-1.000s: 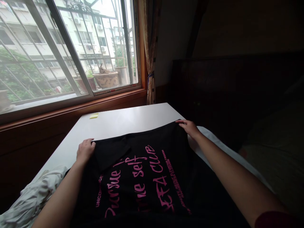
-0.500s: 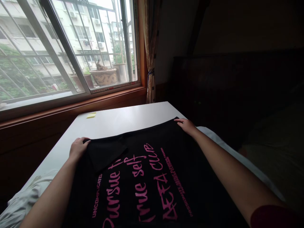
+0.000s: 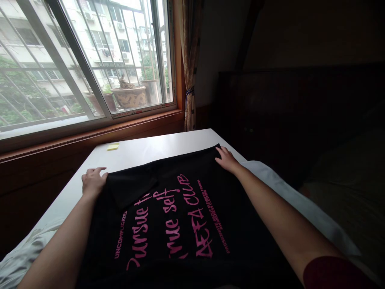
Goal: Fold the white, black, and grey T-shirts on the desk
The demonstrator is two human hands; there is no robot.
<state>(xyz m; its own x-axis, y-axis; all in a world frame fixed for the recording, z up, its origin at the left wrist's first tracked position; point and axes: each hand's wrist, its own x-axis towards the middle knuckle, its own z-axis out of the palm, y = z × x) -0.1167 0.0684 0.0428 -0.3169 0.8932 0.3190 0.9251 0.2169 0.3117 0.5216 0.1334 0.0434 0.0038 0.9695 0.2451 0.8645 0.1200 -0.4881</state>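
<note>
A black T-shirt [image 3: 234,208] with pink lettering lies spread over the white table [image 3: 135,154], its far edge running slantwise between my hands. A sleeve [image 3: 129,186] is folded in over the print near the left corner. At that far left corner is my left hand [image 3: 92,184], thumb and forefinger apart, with the thumb tip at the cloth's edge. My right hand [image 3: 227,159] rests at the far right corner, fingers spread and touching the fabric. The shirt's near end is lost in dark shadow at the bottom.
A yellow sticky-note pad [image 3: 113,147] sits near the table's far left corner. Pale crumpled cloth [image 3: 33,245] hangs at the left edge, and more pale fabric [image 3: 270,176] lies along the right. Beyond are a barred window [image 3: 120,60] and a tied curtain [image 3: 190,96].
Both hands have loosened from a pinch on the shirt's far corners, and their fingers have opened. The far edge of the shirt now lies slightly higher and further left in view.
</note>
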